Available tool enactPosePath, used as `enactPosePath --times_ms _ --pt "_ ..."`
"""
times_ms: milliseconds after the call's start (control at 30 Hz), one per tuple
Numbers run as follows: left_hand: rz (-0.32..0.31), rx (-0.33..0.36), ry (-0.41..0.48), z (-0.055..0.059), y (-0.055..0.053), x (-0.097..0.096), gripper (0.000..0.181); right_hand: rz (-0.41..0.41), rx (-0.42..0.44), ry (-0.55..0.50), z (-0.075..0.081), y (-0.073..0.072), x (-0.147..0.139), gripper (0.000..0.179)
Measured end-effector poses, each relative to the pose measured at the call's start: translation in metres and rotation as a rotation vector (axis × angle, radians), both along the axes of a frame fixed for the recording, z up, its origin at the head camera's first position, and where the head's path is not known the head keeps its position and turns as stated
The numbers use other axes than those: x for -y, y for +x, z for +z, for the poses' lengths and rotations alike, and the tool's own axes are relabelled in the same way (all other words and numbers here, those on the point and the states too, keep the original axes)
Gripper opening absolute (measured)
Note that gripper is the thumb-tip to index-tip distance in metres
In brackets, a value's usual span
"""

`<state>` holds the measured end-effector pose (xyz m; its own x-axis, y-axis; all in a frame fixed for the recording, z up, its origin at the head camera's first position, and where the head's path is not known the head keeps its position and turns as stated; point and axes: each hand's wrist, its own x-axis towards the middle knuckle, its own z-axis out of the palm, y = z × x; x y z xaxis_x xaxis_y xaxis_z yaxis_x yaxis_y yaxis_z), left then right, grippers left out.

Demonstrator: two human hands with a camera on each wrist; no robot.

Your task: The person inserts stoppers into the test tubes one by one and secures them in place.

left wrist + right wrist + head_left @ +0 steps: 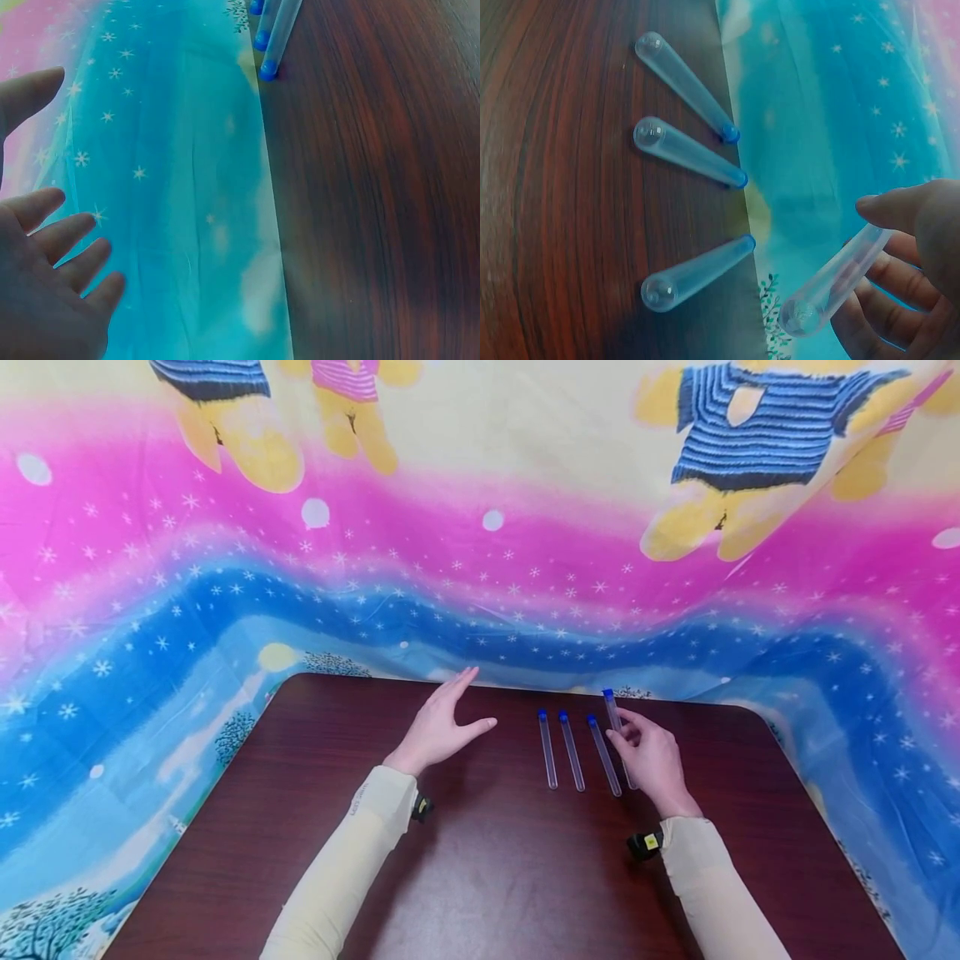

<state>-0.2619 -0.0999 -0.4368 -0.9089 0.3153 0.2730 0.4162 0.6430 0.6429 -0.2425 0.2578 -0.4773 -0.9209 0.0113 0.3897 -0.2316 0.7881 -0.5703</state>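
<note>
My right hand (pixel 654 762) pinches a clear test tube (pixel 829 289) with a blue cap (pixel 608 693) between thumb and fingers, its capped end pointing away from me. Just left of it, three more test tubes lie side by side on the table: a near one (pixel 604 756), a middle one (pixel 572 750) and a leftmost one (pixel 548 750). Their blue caps face the far edge. To the left of the tubes, my left hand (pixel 438 727) hovers over the table with straight fingers and thumb spread apart, holding nothing.
The dark wood-grain table (pixel 480 877) has rounded far corners. A printed cloth (pixel 480 568) with snowflakes and bears hangs right behind its far edge and along the sides. A black wrist camera (pixel 645 845) sits below my right wrist, another (pixel 422 808) by the left.
</note>
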Motion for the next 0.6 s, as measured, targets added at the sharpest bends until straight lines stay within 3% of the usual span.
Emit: enactPosePath --times_ms 200,600 --pt "-0.004 -0.056 -0.066 0.001 0.000 0.003 0.094 -0.016 0.000 0.007 -0.003 -0.001 -0.009 0.040" --pt "0.033 -0.191 -0.285 0.001 -0.001 0.004 0.102 -0.046 0.142 0.024 -0.004 -0.003 -0.024 0.043"
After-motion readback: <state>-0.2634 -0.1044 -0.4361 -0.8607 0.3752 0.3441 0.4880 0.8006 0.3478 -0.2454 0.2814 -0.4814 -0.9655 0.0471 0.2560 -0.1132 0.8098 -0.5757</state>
